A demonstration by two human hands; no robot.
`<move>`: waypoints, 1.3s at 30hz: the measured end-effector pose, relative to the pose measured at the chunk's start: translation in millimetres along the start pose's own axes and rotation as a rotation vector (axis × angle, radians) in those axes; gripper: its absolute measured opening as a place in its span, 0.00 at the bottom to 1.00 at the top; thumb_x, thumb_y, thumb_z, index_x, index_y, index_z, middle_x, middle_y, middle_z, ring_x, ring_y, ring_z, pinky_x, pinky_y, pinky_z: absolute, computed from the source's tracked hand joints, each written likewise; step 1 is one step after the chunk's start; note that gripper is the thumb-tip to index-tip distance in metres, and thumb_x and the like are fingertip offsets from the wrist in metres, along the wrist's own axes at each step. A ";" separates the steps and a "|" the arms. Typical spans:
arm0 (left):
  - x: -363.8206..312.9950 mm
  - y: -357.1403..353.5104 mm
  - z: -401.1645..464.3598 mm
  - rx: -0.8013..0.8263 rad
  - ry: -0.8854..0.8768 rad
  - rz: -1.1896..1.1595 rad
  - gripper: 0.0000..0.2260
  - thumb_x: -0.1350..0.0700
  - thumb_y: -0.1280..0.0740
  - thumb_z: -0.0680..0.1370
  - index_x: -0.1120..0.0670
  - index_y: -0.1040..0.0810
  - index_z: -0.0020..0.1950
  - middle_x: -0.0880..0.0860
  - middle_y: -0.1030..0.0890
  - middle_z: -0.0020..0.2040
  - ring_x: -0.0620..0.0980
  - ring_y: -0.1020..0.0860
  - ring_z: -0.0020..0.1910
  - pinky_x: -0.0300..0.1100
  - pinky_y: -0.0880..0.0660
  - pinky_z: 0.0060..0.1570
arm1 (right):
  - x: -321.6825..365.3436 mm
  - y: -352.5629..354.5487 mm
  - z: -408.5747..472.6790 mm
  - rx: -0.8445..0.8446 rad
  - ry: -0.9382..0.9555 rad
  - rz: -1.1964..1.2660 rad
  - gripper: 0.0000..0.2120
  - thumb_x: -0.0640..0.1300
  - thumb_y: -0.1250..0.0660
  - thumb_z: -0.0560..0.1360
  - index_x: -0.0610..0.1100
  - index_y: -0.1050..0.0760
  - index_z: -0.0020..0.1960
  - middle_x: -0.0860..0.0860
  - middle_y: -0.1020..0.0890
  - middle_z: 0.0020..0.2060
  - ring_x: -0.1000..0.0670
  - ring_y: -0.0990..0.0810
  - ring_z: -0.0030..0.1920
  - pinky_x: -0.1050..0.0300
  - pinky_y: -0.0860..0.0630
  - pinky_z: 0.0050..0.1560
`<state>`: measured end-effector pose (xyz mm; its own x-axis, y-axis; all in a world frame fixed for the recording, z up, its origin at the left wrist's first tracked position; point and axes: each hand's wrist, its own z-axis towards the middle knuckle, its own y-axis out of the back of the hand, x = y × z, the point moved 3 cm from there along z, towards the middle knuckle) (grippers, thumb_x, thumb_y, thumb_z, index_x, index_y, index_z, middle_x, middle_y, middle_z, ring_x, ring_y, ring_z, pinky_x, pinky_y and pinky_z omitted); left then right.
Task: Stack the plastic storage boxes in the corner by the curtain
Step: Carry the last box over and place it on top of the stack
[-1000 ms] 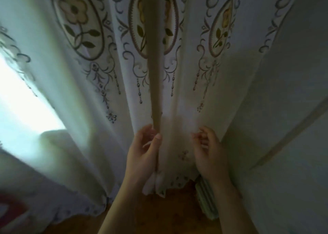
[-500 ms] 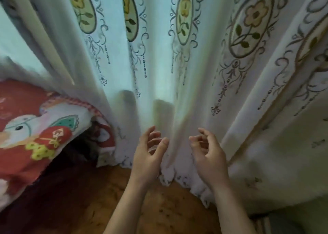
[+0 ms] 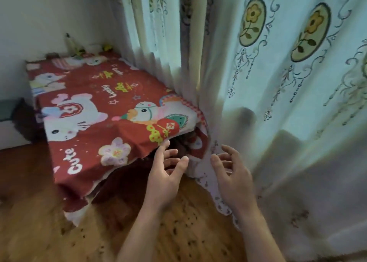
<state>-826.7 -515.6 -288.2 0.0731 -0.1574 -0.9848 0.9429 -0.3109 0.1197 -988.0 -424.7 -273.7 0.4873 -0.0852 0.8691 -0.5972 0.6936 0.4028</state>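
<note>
A white curtain (image 3: 278, 83) with embroidered flower medallions hangs on the right and reaches the wooden floor. Behind its lower part a dark boxy shape (image 3: 297, 162) shows through the cloth; I cannot tell what it is. My left hand (image 3: 166, 178) is open, fingers spread, just below the front edge of a red cartoon-print cloth (image 3: 95, 112). My right hand (image 3: 232, 174) is open too, close to the curtain's hem, holding nothing. No plastic box is plainly visible.
The red cloth covers a low block in the room corner at the left, with small items (image 3: 75, 45) at its back by the white wall. The wooden floor (image 3: 178, 232) lies below my arms. A dark gap shows under the cloth.
The view has swung left, bringing the red cloth-covered block and the wall corner into sight. My hands have let go of the curtain fold and now hang open in front of it.
</note>
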 end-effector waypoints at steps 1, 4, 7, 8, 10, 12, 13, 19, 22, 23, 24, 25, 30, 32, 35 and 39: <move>2.0 18.3 -0.7 -0.038 0.009 0.013 0.29 0.33 0.34 0.71 0.34 0.38 0.70 0.33 0.25 0.57 0.31 0.25 0.54 0.32 0.28 0.47 | 6.8 -17.5 -1.3 0.029 0.022 0.013 0.26 0.62 0.35 0.75 0.50 0.28 0.68 0.59 0.20 0.47 0.62 0.21 0.47 0.70 0.25 0.43; 12.2 72.2 -7.7 -0.160 0.034 0.050 0.30 0.33 0.35 0.71 0.35 0.38 0.71 0.35 0.26 0.59 0.30 0.26 0.55 0.30 0.28 0.45 | 30.0 -67.7 -8.2 0.149 0.063 0.040 0.28 0.64 0.37 0.75 0.51 0.29 0.69 0.60 0.20 0.48 0.62 0.21 0.48 0.67 0.23 0.43; 19.7 112.6 -16.4 -0.250 0.071 0.084 0.28 0.33 0.35 0.72 0.34 0.39 0.70 0.33 0.26 0.59 0.28 0.27 0.55 0.29 0.29 0.44 | 48.8 -103.4 -13.2 0.242 0.102 0.051 0.30 0.67 0.38 0.73 0.52 0.30 0.69 0.60 0.20 0.49 0.63 0.21 0.48 0.68 0.23 0.43; 21.9 129.8 -19.7 -0.289 0.082 0.087 0.27 0.33 0.35 0.73 0.33 0.39 0.70 0.33 0.26 0.58 0.27 0.27 0.54 0.30 0.29 0.45 | 57.6 -118.3 -15.6 0.277 0.108 0.060 0.31 0.67 0.38 0.72 0.52 0.30 0.70 0.60 0.20 0.49 0.63 0.21 0.48 0.67 0.22 0.43; 25.0 158.1 -23.8 -0.368 0.100 0.097 0.29 0.31 0.36 0.72 0.34 0.39 0.70 0.32 0.26 0.58 0.26 0.28 0.54 0.31 0.28 0.48 | 71.7 -143.2 -20.0 0.346 0.117 0.081 0.32 0.69 0.39 0.71 0.52 0.31 0.70 0.60 0.20 0.49 0.62 0.21 0.48 0.63 0.20 0.42; 27.1 183.3 -29.9 -0.442 0.106 0.107 0.32 0.28 0.37 0.69 0.34 0.40 0.70 0.30 0.26 0.58 0.26 0.28 0.55 0.31 0.29 0.48 | 85.2 -167.5 -24.6 0.404 0.133 0.090 0.34 0.70 0.40 0.70 0.53 0.31 0.70 0.61 0.20 0.49 0.63 0.21 0.48 0.63 0.21 0.42; 27.5 191.0 -31.9 -0.463 0.107 0.103 0.32 0.28 0.37 0.69 0.34 0.40 0.70 0.29 0.27 0.57 0.26 0.28 0.55 0.31 0.28 0.48 | 89.3 -175.0 -26.2 0.421 0.135 0.097 0.35 0.72 0.40 0.69 0.53 0.31 0.69 0.61 0.20 0.50 0.63 0.21 0.48 0.63 0.22 0.42; 40.7 250.7 -48.8 -0.611 0.139 0.023 0.28 0.31 0.34 0.69 0.32 0.37 0.68 0.35 0.25 0.58 0.37 0.25 0.58 0.43 0.21 0.54 | 116.8 -242.3 -40.4 0.558 0.212 0.106 0.31 0.74 0.41 0.70 0.59 0.32 0.66 0.67 0.22 0.49 0.68 0.23 0.50 0.70 0.24 0.37; 43.1 277.7 -52.0 -0.705 0.138 0.054 0.32 0.28 0.35 0.67 0.35 0.36 0.69 0.37 0.25 0.59 0.32 0.26 0.56 0.28 0.25 0.46 | 127.0 -277.9 -44.6 0.623 0.242 0.105 0.26 0.73 0.40 0.72 0.63 0.33 0.65 0.69 0.23 0.48 0.70 0.24 0.50 0.74 0.25 0.37; 44.9 288.6 -51.5 -0.740 0.138 0.062 0.33 0.28 0.36 0.67 0.37 0.36 0.70 0.37 0.25 0.59 0.30 0.26 0.55 0.25 0.27 0.43 | 131.8 -293.9 -45.2 0.656 0.247 0.108 0.27 0.74 0.41 0.71 0.63 0.34 0.65 0.70 0.24 0.47 0.70 0.24 0.50 0.72 0.24 0.38; 47.5 297.0 -49.6 -0.764 0.136 0.058 0.33 0.30 0.35 0.69 0.40 0.35 0.71 0.38 0.25 0.59 0.29 0.27 0.55 0.23 0.28 0.41 | 135.9 -307.2 -45.2 0.682 0.246 0.117 0.29 0.76 0.42 0.70 0.63 0.33 0.65 0.70 0.24 0.47 0.69 0.24 0.50 0.70 0.23 0.39; 49.5 302.7 -48.2 -0.778 0.135 0.048 0.32 0.32 0.34 0.70 0.42 0.35 0.71 0.40 0.25 0.60 0.28 0.27 0.54 0.21 0.29 0.40 | 138.8 -315.5 -45.5 0.700 0.242 0.127 0.31 0.77 0.43 0.69 0.63 0.33 0.65 0.70 0.24 0.48 0.68 0.23 0.50 0.69 0.22 0.39; 70.7 346.3 -23.6 -0.876 0.196 0.083 0.30 0.37 0.34 0.71 0.42 0.34 0.72 0.42 0.24 0.61 0.34 0.26 0.57 0.20 0.31 0.43 | 150.6 -378.5 -32.5 0.819 0.263 0.142 0.34 0.74 0.42 0.69 0.57 0.31 0.68 0.66 0.24 0.49 0.70 0.25 0.51 0.69 0.24 0.38; 75.6 362.0 -7.0 -0.893 0.214 0.082 0.30 0.35 0.34 0.71 0.40 0.34 0.71 0.40 0.24 0.60 0.33 0.26 0.57 0.22 0.30 0.44 | 155.0 -402.5 -21.2 0.842 0.255 0.155 0.31 0.71 0.40 0.70 0.55 0.30 0.68 0.65 0.23 0.48 0.70 0.25 0.50 0.72 0.25 0.38; 80.0 381.0 14.4 -0.916 0.227 0.092 0.28 0.36 0.33 0.72 0.38 0.34 0.70 0.36 0.24 0.58 0.31 0.26 0.56 0.24 0.29 0.45 | 159.2 -434.9 -9.6 0.874 0.227 0.177 0.25 0.63 0.35 0.75 0.53 0.29 0.68 0.63 0.22 0.48 0.69 0.25 0.50 0.75 0.27 0.39; 87.2 411.7 36.0 -0.961 0.248 0.119 0.25 0.37 0.33 0.73 0.37 0.34 0.69 0.36 0.24 0.57 0.30 0.26 0.55 0.23 0.29 0.45 | 171.5 -478.1 0.2 0.919 0.239 0.179 0.23 0.61 0.34 0.76 0.55 0.30 0.67 0.64 0.21 0.49 0.68 0.24 0.50 0.71 0.24 0.39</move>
<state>-443.8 -691.0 -320.2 0.1469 0.0964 -0.9844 0.7793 0.6017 0.1752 -619.0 -771.1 -317.2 0.3969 0.1857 0.8989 -0.8911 -0.1569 0.4258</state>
